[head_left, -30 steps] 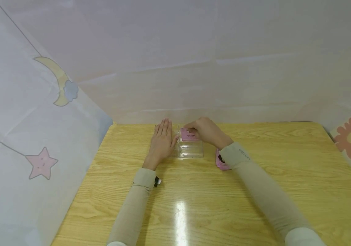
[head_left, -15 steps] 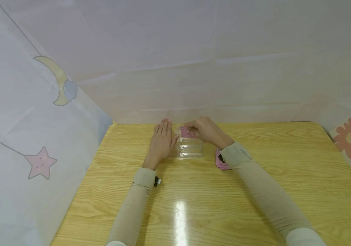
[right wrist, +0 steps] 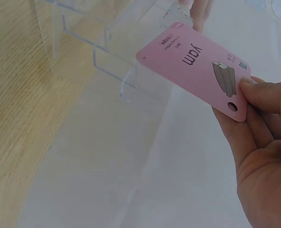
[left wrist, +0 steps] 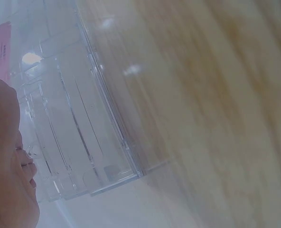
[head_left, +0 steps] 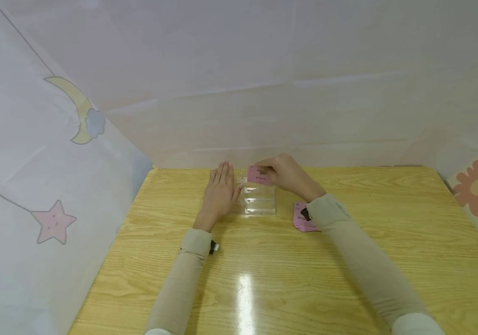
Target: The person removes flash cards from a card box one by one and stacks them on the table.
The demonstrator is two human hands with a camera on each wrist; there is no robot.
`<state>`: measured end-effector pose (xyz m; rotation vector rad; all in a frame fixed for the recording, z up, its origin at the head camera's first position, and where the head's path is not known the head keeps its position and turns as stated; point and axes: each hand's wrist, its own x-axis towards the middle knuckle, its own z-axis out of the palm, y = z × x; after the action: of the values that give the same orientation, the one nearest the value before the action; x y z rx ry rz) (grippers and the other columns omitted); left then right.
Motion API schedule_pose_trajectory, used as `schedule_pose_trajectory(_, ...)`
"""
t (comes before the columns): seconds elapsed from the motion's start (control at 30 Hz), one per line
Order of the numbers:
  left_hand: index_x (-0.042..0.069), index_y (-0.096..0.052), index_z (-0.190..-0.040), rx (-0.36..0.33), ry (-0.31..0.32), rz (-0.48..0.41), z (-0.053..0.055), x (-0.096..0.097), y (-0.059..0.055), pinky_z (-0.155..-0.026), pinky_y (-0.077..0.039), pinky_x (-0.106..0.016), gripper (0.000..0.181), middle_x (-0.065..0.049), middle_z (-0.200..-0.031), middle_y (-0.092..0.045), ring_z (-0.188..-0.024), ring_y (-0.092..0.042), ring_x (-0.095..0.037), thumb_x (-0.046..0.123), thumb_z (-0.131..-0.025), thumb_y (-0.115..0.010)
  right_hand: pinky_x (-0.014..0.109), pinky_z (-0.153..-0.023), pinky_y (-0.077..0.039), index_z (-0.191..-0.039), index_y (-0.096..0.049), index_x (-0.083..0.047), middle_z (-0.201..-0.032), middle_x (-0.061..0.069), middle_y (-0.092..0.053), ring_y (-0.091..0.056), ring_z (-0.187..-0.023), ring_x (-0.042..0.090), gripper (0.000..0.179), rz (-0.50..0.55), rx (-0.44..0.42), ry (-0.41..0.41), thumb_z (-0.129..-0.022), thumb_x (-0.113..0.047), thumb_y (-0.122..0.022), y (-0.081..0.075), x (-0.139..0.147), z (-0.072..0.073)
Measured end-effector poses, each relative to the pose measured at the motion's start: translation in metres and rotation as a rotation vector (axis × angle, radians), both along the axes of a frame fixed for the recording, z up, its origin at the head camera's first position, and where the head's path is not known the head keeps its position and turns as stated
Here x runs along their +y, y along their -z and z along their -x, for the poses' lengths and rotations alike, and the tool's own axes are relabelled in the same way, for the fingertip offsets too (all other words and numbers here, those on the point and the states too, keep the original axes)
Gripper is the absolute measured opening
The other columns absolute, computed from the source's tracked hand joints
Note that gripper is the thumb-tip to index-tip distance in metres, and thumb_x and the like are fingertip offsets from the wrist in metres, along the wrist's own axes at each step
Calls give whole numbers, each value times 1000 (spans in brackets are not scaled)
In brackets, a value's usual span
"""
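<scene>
My right hand (head_left: 291,177) pinches a pink flashcard (right wrist: 197,69) between thumb and fingers. It is printed "yam" with a yam picture and has a punched hole near the thumb. In the head view the card is above the back steps of a clear plastic tiered stand (head_left: 260,203). My left hand (head_left: 221,193) lies with straight fingers over the left part of the stand, thumb at its middle. The left wrist view shows the stand's clear ledges (left wrist: 79,123) beside that hand. A stack of pink flashcards (head_left: 303,218) lies right of the stand, partly behind the right cuff.
The wooden table (head_left: 285,279) meets a pale cloth backdrop (head_left: 230,93) just behind the stand. A small black-and-white item (head_left: 214,247) shows beside the left cuff. On the left, another printed cloth (head_left: 21,139) borders the table.
My right hand has lifted the yam card upward and slightly right, uncovering more of the stand's ledges and more of the card stack. The left hand has stayed in place.
</scene>
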<state>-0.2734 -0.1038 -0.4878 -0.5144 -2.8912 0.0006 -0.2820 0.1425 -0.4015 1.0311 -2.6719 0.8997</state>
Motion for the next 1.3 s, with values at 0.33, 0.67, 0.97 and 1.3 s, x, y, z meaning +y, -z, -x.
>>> schedule_pose_trajectory(0.33, -4, -10, -167, -8, 2, 2, 0, 1, 2, -137, -16, -49, 77, -22, -176, -16, -165, -17, -36, 50, -114, -25, 38, -82, -67, -128, -75, -4, -117, 16, -80, -81, -99, 26, 27, 176, -123, 14, -103, -6, -65, 0, 14, 2)
schedule_pose_trajectory(0.67, -3, -9, -167, -7, 1, -5, 0, 2, 2, -137, -18, -50, 78, -23, -176, -15, -165, -17, -36, 51, -114, -25, 46, -94, -65, -131, -73, -3, -119, 15, -80, -81, -102, 26, 29, 205, -236, 70, -106, -10, -62, 3, 35, -1)
schedule_pose_trajectory(0.97, -4, -8, -167, -5, 6, -13, -1, 3, 0, -137, -18, -51, 78, -23, -176, -14, -165, -18, -38, 51, -114, -25, 21, -70, -52, -135, -70, -1, -117, 16, -80, -80, -103, 28, 31, 167, -298, 89, -107, -7, -58, 6, 51, -1)
schedule_pose_trajectory(1.3, -3, -7, -167, -14, 6, -8, -2, 1, 0, -137, -17, -51, 78, -22, -177, -12, -166, -16, -37, 51, -114, -24, 21, -60, -45, -131, -72, -1, -123, 19, -77, -79, -106, 30, 29, 177, -358, 109, -106, -5, -58, 17, 67, -1)
